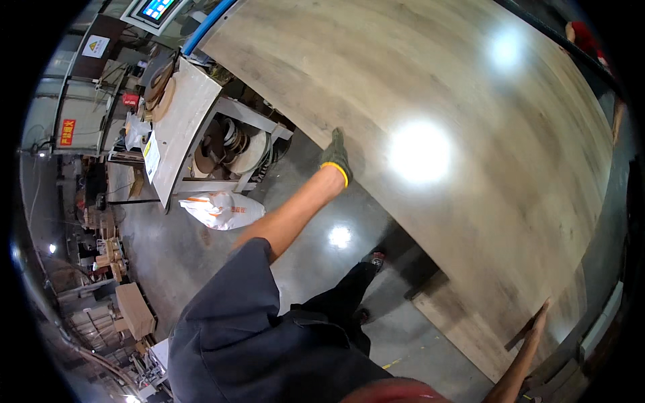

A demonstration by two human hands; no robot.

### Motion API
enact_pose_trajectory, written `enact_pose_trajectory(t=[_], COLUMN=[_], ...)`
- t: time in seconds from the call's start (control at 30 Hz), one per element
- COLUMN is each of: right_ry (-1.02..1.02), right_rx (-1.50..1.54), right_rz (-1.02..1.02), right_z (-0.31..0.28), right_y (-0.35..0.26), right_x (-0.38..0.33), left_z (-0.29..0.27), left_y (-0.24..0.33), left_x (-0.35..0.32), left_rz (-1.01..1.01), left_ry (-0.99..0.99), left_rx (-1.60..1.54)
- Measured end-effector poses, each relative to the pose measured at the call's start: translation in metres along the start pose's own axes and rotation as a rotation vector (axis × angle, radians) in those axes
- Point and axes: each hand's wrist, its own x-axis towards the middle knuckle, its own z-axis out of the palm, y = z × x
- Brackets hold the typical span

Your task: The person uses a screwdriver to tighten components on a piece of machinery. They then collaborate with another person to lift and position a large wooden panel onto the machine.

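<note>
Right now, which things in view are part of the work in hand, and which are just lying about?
In hand:
large wood-grain panel
left hand, gloved, on the panel's edge
right hand at its lower corner

Lying about:
white sack on the floor
rolls of edge banding on a rack
cardboard boxes

This is a woodworking workshop or small factory. A very big wood-look board [457, 154] fills much of the view, and more boards [463, 329] lie low beside it. The floor [195, 248] is shiny grey concrete. A rack [235, 144] holds rolls of edge strip, and a machine with a small screen [156, 9] stands at the back. Stacked wooden pieces [131, 309] and a white sack [222, 209] sit on the floor.
</note>
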Motion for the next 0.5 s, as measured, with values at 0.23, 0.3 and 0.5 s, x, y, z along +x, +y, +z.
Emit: enact_pose_trajectory(t=[0.23, 0.3, 0.5], right_ry=[-0.166, -0.055, -0.196], right_rx=[0.078, 0.179, 0.212], right_rz=[0.093, 0.03, -0.001], right_z=[0.004, 0.008, 0.02], right_y=[0.03, 0.04, 0.032], right_x=[0.077, 0.09, 0.111], left_z=[-0.02, -0.06, -0.054], left_y=[-0.033, -0.044, -0.017], left_x=[0.07, 0.073, 0.052], left_rz=[-0.051, 0.024, -0.415], left_ry=[0.135, 0.124, 0.29], left_rx=[-0.017, 0.04, -1.476])
